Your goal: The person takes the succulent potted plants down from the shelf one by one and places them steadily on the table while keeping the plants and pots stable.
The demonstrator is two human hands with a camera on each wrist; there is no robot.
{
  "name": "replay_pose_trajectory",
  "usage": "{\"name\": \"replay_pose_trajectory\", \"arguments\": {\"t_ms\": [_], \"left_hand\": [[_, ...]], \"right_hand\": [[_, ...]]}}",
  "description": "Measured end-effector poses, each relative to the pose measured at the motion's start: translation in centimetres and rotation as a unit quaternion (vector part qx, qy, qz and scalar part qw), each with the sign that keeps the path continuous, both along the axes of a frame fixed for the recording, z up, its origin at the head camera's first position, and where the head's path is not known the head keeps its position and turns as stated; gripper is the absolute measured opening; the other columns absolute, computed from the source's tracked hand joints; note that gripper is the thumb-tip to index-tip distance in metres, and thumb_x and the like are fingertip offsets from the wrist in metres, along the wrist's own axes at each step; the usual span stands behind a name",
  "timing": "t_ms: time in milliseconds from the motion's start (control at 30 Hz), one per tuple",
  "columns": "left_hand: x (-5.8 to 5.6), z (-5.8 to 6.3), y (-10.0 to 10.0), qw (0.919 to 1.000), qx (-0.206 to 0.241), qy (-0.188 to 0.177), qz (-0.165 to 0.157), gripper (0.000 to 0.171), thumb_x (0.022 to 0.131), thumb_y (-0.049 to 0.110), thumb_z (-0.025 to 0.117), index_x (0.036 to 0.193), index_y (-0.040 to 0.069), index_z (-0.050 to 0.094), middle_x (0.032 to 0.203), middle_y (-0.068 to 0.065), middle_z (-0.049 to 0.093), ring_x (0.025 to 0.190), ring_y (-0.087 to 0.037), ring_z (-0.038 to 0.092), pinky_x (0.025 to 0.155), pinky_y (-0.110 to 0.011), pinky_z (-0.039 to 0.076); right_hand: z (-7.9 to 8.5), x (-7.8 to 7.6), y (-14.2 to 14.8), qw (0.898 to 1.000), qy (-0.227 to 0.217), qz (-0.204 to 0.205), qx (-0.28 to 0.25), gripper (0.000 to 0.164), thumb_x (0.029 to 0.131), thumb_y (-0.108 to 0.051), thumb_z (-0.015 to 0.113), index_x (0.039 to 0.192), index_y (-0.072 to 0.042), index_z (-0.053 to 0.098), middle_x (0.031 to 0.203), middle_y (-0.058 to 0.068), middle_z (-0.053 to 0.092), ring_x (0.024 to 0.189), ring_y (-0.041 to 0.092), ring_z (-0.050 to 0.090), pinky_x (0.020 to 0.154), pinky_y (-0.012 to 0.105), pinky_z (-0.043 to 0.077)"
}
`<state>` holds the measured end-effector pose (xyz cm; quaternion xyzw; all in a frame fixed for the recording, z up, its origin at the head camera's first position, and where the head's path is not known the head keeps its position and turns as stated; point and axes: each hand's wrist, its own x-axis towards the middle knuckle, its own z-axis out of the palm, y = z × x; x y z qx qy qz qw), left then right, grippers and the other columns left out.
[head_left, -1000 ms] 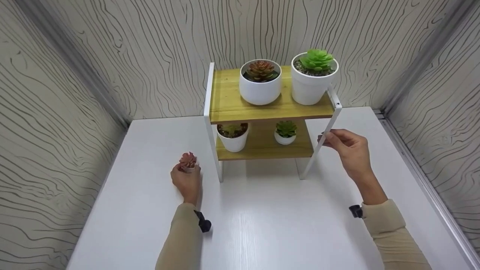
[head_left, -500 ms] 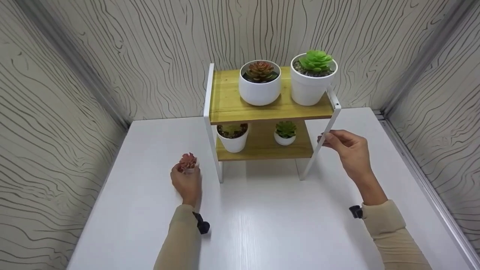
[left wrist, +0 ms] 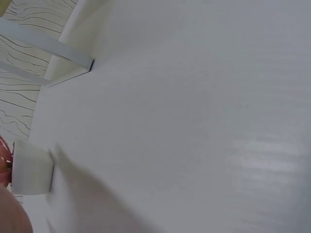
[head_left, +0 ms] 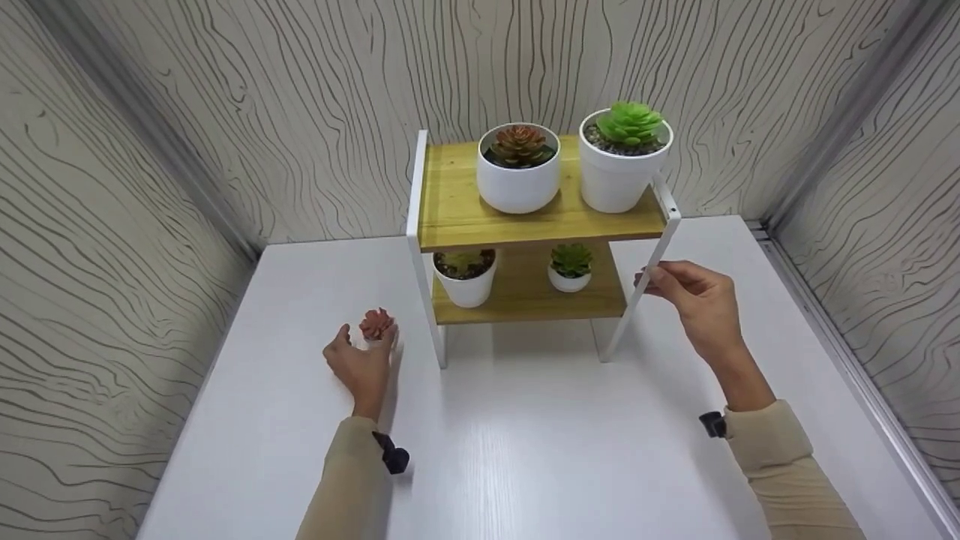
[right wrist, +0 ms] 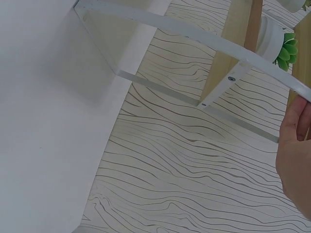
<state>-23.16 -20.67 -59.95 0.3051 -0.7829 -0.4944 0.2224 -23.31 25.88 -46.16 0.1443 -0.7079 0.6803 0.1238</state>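
A small potted succulent with reddish-pink leaves (head_left: 376,324) stands on the white table to the left of a two-tier shelf. My left hand (head_left: 361,367) is right in front of it, fingers spread apart, the thumb side close to the pot. In the left wrist view the little white pot (left wrist: 32,169) sits on the tabletop, with part of a finger (left wrist: 12,213) beside it. On the other side, my right hand (head_left: 701,304) pinches the white front upright of the plant shelf (head_left: 465,234). The right wrist view has those fingers curled at the white metal bar (right wrist: 214,41).
On the top board stand a white pot with a brownish-red succulent (head_left: 519,180) and a taller pot with a bright green one (head_left: 621,176). The lower board holds a white pot (head_left: 466,289) at left and a small green succulent (head_left: 570,262) at right. Patterned walls (head_left: 322,112) enclose the table.
My left hand has loosened its grip on the red succulent's pot, spreading its fingers and drawing slightly back and left. The pot stays in place. My right hand keeps its hold on the shelf upright.
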Motion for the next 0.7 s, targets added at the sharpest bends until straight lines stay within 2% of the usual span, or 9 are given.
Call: {"name": "replay_pose_trajectory", "arguments": {"t_ms": [133,300,533,633,700], "left_hand": [[0.5,0.8,-0.2,0.9995,-0.021,0.021,0.007,0.088,0.077,0.039,0.093,0.148,0.005,0.053,0.139,-0.024,0.046,0.135,-0.041,0.040,0.111,-0.060,0.025],[1.2,2.1,-0.4,0.9953,-0.024,0.094,0.005,0.081,0.076,0.037,0.095,0.142,0.011,0.055,0.132,-0.020,0.047,0.129,-0.038,0.038,0.105,-0.058,0.021],[2.0,4.9,-0.5,0.9828,0.005,0.184,-0.018,0.046,0.091,0.023,0.082,0.116,0.002,0.050,0.111,-0.005,0.047,0.106,-0.018,0.040,0.094,-0.036,0.031],[2.3,6.5,-0.4,0.9751,0.015,0.220,-0.027,0.039,0.094,0.020,0.079,0.112,-0.001,0.051,0.105,0.003,0.045,0.101,-0.016,0.041,0.090,-0.030,0.033],[2.5,7.6,-0.3,0.9701,0.021,0.240,-0.030,0.037,0.095,0.019,0.079,0.110,-0.002,0.052,0.102,0.005,0.046,0.099,-0.019,0.044,0.088,-0.029,0.033]], "right_hand": [[-0.1,0.1,0.0,1.000,-0.002,0.001,-0.003,0.025,0.101,-0.005,0.068,0.116,0.015,0.070,0.099,0.000,0.082,0.093,0.010,0.079,0.092,0.025,0.063],[-0.2,0.0,0.1,0.999,0.007,0.024,-0.020,0.023,0.102,-0.001,0.066,0.115,0.017,0.069,0.099,0.001,0.082,0.093,0.011,0.080,0.091,0.026,0.063],[0.0,-0.1,0.3,0.999,0.012,0.026,-0.015,0.023,0.102,-0.003,0.065,0.116,0.015,0.070,0.100,0.000,0.082,0.094,0.011,0.079,0.092,0.026,0.063],[0.1,-0.1,0.1,1.000,0.002,0.017,-0.013,0.024,0.102,-0.004,0.066,0.115,0.015,0.070,0.099,0.001,0.082,0.094,0.012,0.079,0.093,0.026,0.063],[0.1,-0.1,0.0,1.000,-0.004,0.007,-0.010,0.023,0.101,-0.005,0.068,0.114,0.014,0.072,0.098,0.001,0.082,0.093,0.013,0.080,0.093,0.026,0.063]]}}
